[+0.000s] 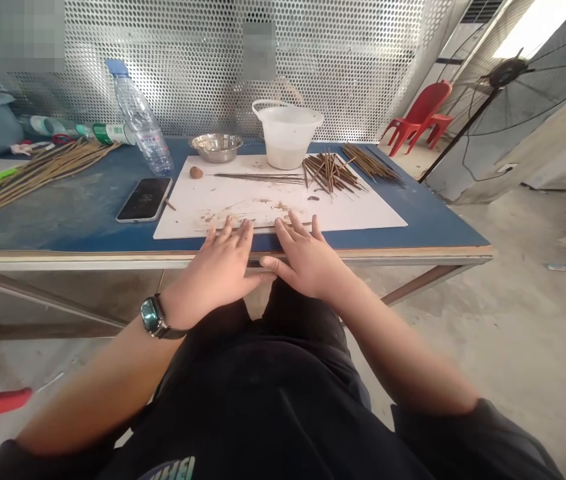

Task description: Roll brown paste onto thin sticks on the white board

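Observation:
My left hand (220,270) is palm down with its fingers spread, its tips on the near edge of a white board (373,210). Beside it, my right hand (307,263) lies the same way, fingers apart. Under both sets of fingertips runs a thin dark stick (263,229), lying crosswise and not gripped. Brown crumbs (280,206) are scattered just beyond. Farther back lie several thin bare sticks (263,178), a round brown lump (195,173) and a heap of thicker, coated-looking brown sticks (333,175).
A white bucket (289,137) and a metal bowl (216,148) stand at the back. On the left are a phone (145,199), a tall plastic bottle (143,123) and long sticks (47,167). More brown sticks (370,163) lie right of the board on the blue table (443,223).

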